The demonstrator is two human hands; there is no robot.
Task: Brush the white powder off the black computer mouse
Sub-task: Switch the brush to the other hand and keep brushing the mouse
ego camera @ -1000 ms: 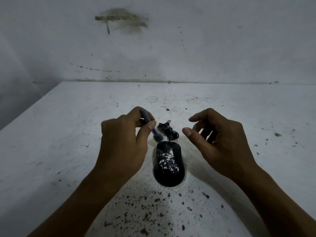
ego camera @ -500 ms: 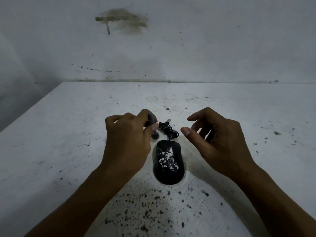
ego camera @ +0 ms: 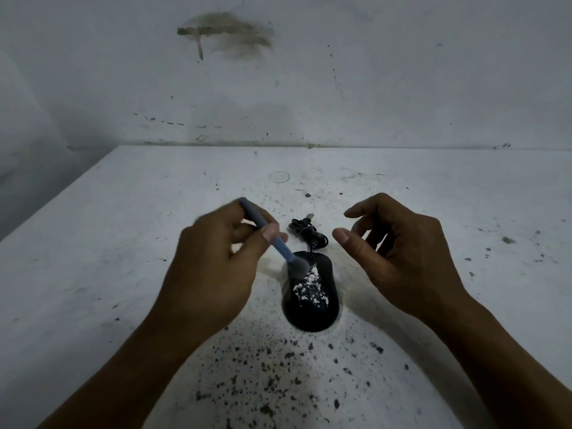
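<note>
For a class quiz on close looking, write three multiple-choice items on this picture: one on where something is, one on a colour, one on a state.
1. Where does the coiled cable lie?
A. beyond the mouse
B. on top of the mouse
C. left of the left hand

2. What colour is the brush handle?
A. red
B. blue
C. yellow

3. What is the right hand doing?
A. gripping the mouse
B. holding the brush
C. open, holding nothing

Answers: 1 A, the coil sits just past the mouse's far end. 2 B, the handle in the left hand is blue. 3 C, its fingers curl loosely beside the mouse, apart from it.
</note>
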